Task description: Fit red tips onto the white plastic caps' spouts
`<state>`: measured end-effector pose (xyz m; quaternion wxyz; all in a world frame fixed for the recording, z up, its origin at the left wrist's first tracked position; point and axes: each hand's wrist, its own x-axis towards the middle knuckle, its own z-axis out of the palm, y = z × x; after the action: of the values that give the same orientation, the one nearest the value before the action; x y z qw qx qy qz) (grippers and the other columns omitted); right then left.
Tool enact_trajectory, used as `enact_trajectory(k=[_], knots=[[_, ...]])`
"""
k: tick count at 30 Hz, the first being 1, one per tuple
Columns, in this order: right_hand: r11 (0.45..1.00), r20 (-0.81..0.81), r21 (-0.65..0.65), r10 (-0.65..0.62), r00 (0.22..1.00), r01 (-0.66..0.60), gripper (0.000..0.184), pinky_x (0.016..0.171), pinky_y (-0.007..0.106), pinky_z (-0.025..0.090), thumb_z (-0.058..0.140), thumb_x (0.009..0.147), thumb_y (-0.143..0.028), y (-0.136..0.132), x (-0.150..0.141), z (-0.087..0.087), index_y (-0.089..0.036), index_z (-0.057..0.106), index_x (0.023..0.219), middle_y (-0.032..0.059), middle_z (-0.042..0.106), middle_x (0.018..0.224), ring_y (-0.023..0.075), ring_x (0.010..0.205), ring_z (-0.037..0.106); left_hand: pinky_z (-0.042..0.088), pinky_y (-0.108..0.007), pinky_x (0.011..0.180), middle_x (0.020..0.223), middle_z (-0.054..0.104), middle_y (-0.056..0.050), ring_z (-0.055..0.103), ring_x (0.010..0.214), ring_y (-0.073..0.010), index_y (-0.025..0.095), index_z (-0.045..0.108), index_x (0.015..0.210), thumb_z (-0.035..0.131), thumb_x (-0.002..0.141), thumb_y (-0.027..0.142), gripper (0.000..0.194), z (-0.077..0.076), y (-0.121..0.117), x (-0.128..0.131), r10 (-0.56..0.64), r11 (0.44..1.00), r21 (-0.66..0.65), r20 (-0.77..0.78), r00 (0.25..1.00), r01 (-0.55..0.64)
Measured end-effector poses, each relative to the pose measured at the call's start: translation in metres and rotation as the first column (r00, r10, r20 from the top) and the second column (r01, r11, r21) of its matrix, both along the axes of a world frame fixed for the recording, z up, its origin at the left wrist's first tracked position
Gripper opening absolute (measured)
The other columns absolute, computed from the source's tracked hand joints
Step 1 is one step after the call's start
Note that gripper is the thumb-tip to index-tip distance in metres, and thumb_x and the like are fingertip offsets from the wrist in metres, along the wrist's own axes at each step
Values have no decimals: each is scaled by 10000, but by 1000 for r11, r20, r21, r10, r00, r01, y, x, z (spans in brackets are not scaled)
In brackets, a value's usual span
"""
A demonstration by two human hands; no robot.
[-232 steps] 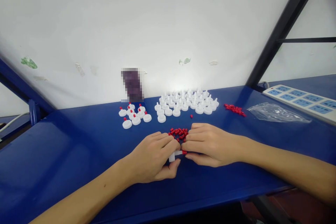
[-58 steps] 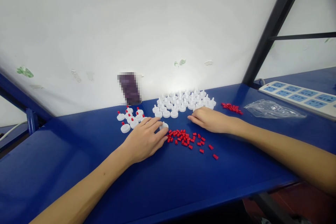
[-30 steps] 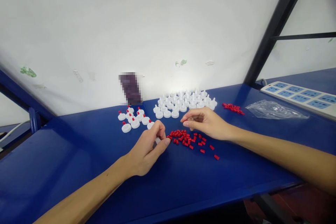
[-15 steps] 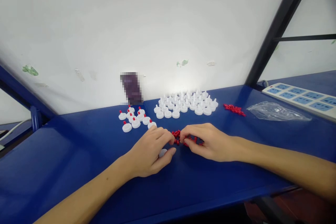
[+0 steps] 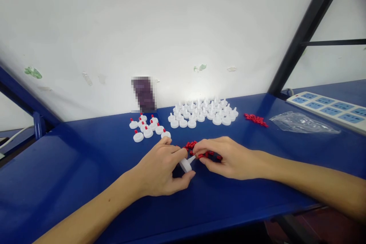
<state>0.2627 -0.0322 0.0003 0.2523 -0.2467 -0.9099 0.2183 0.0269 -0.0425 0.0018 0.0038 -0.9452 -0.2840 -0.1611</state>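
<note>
My left hand point(image 5: 162, 167) is closed round a white cap with a spout point(image 5: 186, 164), tilted with the spout toward the right. My right hand point(image 5: 225, 156) is pinched just beside that spout, fingertips among a pile of small red plugs point(image 5: 197, 148) on the blue bench point(image 5: 71, 167); what it pinches is too small to make out. Behind the hands stand a cluster of bare white caps point(image 5: 203, 113) and, further left, a smaller group of white caps with red plugs fitted point(image 5: 147, 127).
A second small heap of red plugs point(image 5: 256, 119) lies at the right, next to a clear plastic bag point(image 5: 303, 122) and a white power strip point(image 5: 328, 108). A black slanted post point(image 5: 305, 34) rises at the right; a white wall stands behind the bench.
My left hand has picked a white cap from the bench and brought it near. My right hand came back from the white caps to the red pile, meeting the left hand.
</note>
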Motion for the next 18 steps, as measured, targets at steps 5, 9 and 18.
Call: enact_trajectory(k=[5,9,18], knots=[[999,-75,-32,15,997,-18,156,655,211,466,534,960,-205,-4,0,2,-199,571,1111,-8,701,917,89,716,615,390,-326,667,575,525,35,435,498,-118,160,533,766,503,886,351,228,-2,-1,1,-47,999,29,137,989,44],[1000,-112,-6,24,993,-25,155,676,206,472,533,978,-223,-6,-1,-1,-197,572,1125,-5,708,922,86,729,624,407,-298,614,612,520,23,440,535,-129,168,527,787,488,910,347,221,-3,-2,1,-113,992,77,164,980,101],[994,-16,104,43,999,-41,154,669,239,433,497,1005,-285,-3,0,-2,-182,606,1041,-2,646,805,112,694,560,379,-281,520,744,489,-7,426,595,-151,164,511,880,472,895,337,178,-6,1,-1,-174,983,73,122,977,166]])
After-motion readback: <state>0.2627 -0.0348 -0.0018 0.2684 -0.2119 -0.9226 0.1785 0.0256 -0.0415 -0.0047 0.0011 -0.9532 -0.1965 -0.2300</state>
